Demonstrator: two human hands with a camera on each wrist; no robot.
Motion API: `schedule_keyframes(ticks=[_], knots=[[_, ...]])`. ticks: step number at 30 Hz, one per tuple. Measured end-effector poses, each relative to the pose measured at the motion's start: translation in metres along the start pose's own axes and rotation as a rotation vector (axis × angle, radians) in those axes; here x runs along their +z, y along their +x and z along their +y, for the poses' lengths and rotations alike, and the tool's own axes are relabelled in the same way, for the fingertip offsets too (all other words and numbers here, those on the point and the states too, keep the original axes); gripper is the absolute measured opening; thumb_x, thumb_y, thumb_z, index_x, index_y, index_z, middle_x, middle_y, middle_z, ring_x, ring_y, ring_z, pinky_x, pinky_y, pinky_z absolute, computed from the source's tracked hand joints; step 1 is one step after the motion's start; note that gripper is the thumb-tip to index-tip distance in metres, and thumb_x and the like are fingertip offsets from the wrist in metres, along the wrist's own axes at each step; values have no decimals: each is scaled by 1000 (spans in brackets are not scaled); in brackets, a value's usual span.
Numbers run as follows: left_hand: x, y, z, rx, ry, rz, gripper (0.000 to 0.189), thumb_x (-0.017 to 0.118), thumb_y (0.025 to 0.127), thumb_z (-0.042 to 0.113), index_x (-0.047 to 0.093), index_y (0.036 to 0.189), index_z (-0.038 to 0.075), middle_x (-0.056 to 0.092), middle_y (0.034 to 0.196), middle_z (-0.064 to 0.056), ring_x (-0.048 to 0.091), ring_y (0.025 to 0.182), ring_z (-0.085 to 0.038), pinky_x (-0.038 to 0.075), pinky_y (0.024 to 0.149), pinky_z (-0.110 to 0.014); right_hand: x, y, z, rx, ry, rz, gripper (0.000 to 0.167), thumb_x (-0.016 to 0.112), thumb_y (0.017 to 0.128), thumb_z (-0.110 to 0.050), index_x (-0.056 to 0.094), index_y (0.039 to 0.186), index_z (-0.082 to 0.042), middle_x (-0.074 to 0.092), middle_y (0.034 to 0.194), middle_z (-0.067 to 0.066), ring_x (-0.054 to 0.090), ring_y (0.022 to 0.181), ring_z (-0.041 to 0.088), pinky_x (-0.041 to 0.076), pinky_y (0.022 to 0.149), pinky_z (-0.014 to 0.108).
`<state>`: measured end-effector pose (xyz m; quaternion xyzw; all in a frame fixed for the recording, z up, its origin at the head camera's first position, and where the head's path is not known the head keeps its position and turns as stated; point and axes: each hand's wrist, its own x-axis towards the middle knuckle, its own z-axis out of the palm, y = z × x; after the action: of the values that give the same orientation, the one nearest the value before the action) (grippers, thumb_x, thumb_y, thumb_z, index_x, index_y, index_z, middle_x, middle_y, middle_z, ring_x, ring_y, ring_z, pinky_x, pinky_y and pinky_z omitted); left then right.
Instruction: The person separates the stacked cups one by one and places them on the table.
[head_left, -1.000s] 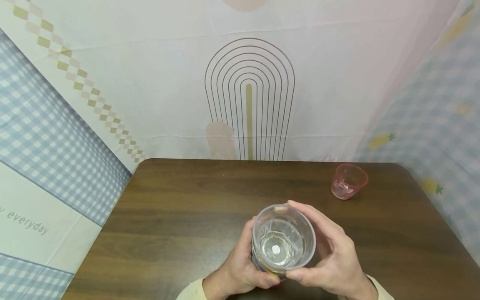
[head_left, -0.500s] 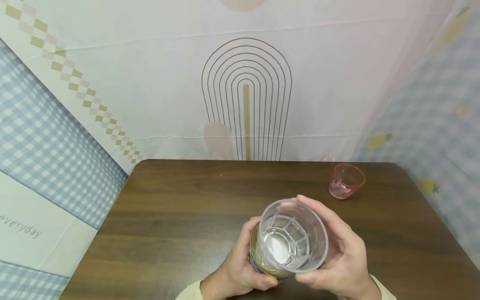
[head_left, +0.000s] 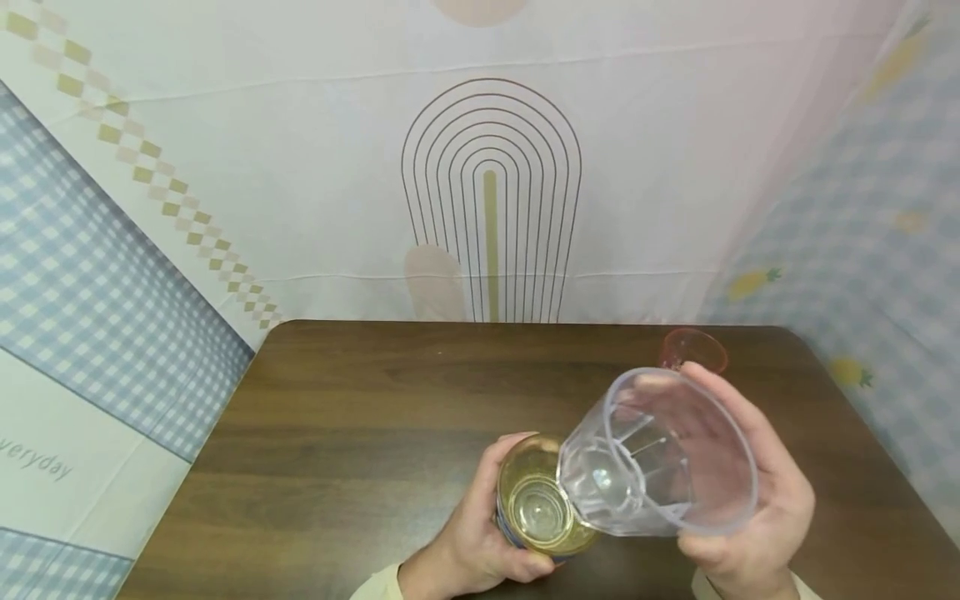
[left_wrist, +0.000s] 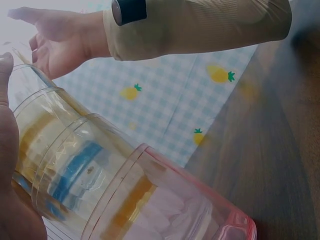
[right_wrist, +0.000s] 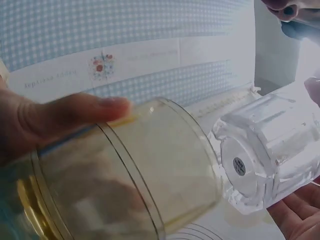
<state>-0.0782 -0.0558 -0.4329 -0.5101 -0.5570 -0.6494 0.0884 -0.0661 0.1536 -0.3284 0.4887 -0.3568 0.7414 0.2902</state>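
Observation:
My left hand (head_left: pixel 483 525) grips a stack of nested plastic cups. A yellowish cup (head_left: pixel 517 471) is at its open end, facing up in the head view. Further down, the left wrist view shows a blue-tinted band (left_wrist: pixel 75 172) and a pink cup (left_wrist: pixel 175 210) at the stack's far end. With fingers and thumb around the rim, my right hand (head_left: pixel 776 492) holds a clear faceted cup (head_left: pixel 660 450), tilted. In the right wrist view, the clear cup's base (right_wrist: pixel 239 167) lies outside the yellowish cup's mouth, close to its rim; whether they touch I cannot tell.
A separate pink cup (head_left: pixel 697 350) stands at the back right of the brown wooden table (head_left: pixel 360 400), partly hidden behind the clear cup and right hand. A white patterned cloth (head_left: pixel 300 183) hangs behind the table, with blue checked cloth (head_left: pixel 112 242) at the sides.
The clear cup has come out of the stack, moved right and tilted with my right hand. The yellowish cup's inside is now exposed. My left hand has stayed nearly still.

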Motion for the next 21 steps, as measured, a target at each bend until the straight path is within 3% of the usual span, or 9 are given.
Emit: schedule_keyframes(ticks=[4,8,14,18,21], knots=[[2,1,-2,9,-16,-1,99,85,91,13,16,155,-16,44,155,-31,57,141,-35,57,113,-47,-2,7,-6,-6,-69,83,85,88,78,7,37,141,34,63,135,44,69,127,45,58,112,43],[3,1,-2,4,-16,3,99,86,90,12,17,155,-16,43,155,-31,57,141,-35,57,114,-48,-6,12,-10,42,-126,130,80,86,80,11,39,141,34,66,134,41,71,124,42,60,109,40],[2,1,-1,-1,-18,3,98,85,90,13,17,155,-15,42,154,-32,56,141,-36,58,111,-51,-31,2,-10,245,-234,131,80,73,79,29,36,150,27,64,142,34,69,130,37,59,110,37],[2,0,-1,5,-21,12,98,85,90,13,18,154,-17,42,155,-31,55,143,-35,58,111,-51,-46,-5,-5,362,-351,117,86,64,74,40,36,153,23,63,146,29,68,132,32,57,111,32],[3,-1,-1,3,-30,22,98,86,90,12,18,154,-17,42,155,-30,55,143,-34,58,112,-51,-52,-10,-1,461,-453,154,90,61,72,42,39,156,17,64,146,24,69,131,25,56,112,28]])
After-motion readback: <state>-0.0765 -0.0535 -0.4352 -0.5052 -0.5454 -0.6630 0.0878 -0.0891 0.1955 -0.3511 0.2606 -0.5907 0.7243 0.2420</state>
